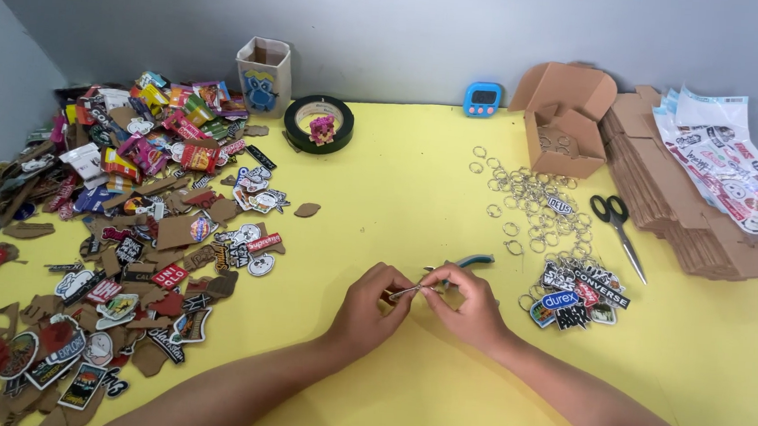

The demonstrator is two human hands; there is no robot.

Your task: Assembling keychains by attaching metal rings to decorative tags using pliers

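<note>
Left hand [371, 303] & right hand [464, 304] pinch a small metal ring [409, 289] together over the yellow tabletop [398, 197]; pliers [469, 261] lie just behind.

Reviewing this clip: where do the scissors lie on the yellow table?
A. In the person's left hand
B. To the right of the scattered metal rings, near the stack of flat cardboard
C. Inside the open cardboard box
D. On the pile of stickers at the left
B: the scissors lie flat on the yellow table, between the metal rings and the stack of flat cardboard.
</note>
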